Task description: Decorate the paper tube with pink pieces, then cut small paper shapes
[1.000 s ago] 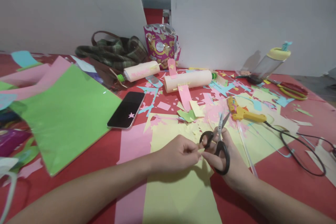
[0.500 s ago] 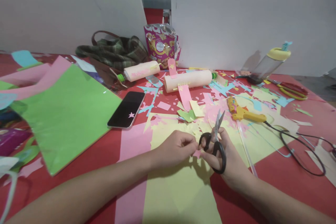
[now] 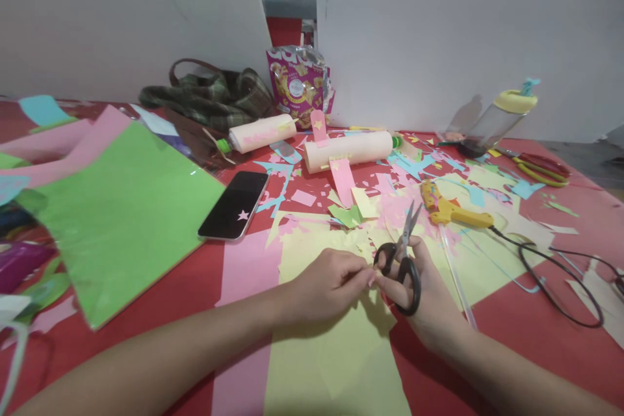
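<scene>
My right hand [image 3: 425,296] grips black-handled scissors [image 3: 402,260], blades nearly together and pointing away from me. My left hand [image 3: 327,285] is closed in a pinch right beside the scissor handles, on a tiny pink paper scrap [image 3: 372,279] that barely shows between the fingertips. Both hands hover over a yellow paper sheet [image 3: 336,351] lying on the red table [image 3: 531,331], with a pink strip [image 3: 246,312] to its left.
A phone [image 3: 234,205] with a pink star on it lies left of centre. A green sheet [image 3: 117,214] covers the left. Further back lie paper-wrapped bottles [image 3: 348,148], a yellow glue gun [image 3: 451,210] with cable, other scissors [image 3: 541,168], a water bottle [image 3: 497,117], a snack bag [image 3: 298,83] and many scraps.
The pink scrap, showing below the fingers half a second ago, is now tucked in the left pinch. The scissors shifted slightly and the blades have nearly closed.
</scene>
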Demonstrator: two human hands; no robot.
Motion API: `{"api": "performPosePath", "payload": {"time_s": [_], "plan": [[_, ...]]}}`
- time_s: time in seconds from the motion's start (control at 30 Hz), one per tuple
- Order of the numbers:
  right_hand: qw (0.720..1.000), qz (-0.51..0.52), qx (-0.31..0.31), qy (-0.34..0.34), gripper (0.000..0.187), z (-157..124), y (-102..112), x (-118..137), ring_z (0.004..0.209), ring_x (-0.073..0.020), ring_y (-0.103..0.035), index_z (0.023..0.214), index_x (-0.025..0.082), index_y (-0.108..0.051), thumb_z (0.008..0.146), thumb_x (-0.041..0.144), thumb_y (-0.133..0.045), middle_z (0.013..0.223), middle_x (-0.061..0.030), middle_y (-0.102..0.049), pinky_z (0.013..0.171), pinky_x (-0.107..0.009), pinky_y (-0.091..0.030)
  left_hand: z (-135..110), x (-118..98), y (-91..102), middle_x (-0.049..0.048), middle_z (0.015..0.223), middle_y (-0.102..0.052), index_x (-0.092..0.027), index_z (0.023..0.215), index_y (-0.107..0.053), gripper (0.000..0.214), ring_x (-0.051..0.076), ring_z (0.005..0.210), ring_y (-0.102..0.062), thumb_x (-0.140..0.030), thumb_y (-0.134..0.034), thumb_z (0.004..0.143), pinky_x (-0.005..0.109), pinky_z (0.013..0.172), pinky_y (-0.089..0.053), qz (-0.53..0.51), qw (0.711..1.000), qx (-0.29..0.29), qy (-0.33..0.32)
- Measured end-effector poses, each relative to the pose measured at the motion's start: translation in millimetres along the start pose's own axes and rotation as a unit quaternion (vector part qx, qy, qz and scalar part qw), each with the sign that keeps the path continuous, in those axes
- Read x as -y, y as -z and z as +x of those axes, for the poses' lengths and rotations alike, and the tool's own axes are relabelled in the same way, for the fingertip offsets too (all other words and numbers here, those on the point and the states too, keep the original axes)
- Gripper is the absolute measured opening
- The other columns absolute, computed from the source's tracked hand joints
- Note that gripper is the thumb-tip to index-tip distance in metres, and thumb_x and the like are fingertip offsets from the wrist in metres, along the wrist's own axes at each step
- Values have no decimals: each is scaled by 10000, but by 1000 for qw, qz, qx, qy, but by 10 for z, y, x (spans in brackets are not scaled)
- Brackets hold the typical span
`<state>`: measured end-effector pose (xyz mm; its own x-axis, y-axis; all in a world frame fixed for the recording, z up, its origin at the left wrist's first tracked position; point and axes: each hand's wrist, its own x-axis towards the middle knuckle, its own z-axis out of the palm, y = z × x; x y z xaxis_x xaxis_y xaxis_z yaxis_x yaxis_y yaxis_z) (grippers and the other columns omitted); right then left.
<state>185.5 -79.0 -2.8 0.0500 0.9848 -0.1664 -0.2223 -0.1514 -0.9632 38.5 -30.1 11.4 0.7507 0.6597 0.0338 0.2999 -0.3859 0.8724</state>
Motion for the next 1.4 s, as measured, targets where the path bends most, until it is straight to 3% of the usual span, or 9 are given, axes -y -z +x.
{"api": "performPosePath", "payload": {"time_s": [0.13,0.33,0.43,0.57,0.83,1.4], "plan": [[999,21,29,-40,376,-22,-2,4,619,-81,-474,839,254,-339,643,234,-659,724,56,-465,555,-198,-373,21,26,65,-49,495,-344,-145,536,-387,323,57,469,-323,-278,-325,823,186,459,-262,-8,998,-49,40],[980,86,163,-71,364,-75,-37,32,671,-105,-495,824,231,-350,661,426,-611,802,13,-455,645,-284,-390,99,52,219,-53,513,-354,-154,554,-382,297,57,469,-336,-309,-353,806,183,460,-283,-84,977,-178,76],[966,118,214,-86,386,-86,-50,34,650,-95,-478,818,233,-338,652,461,-603,787,20,-414,627,-287,-405,114,41,272,-59,507,-335,-157,557,-380,291,53,451,-302,-314,-360,801,184,441,-261,-101,970,-204,88],[957,105,252,-99,403,-90,-37,18,691,-106,-482,825,229,-331,646,454,-613,812,5,-414,623,-279,-404,105,30,303,-58,514,-327,-154,549,-383,275,53,473,-304,-288,-381,789,181,464,-275,-90,980,-166,70],[956,114,257,-88,387,-76,-23,17,765,-138,-497,837,220,-339,669,466,-585,822,-7,-404,649,-301,-411,90,28,304,-55,508,-351,-148,528,-390,282,54,484,-320,-252,-363,788,181,479,-273,-52,993,-96,42],[954,104,265,-93,395,-82,-16,34,766,-145,-511,836,213,-354,664,496,-570,877,-31,-445,671,-303,-394,98,22,353,-48,522,-369,-147,527,-392,268,58,505,-350,-236,-364,778,187,507,-294,-26,997,-67,20]]}}
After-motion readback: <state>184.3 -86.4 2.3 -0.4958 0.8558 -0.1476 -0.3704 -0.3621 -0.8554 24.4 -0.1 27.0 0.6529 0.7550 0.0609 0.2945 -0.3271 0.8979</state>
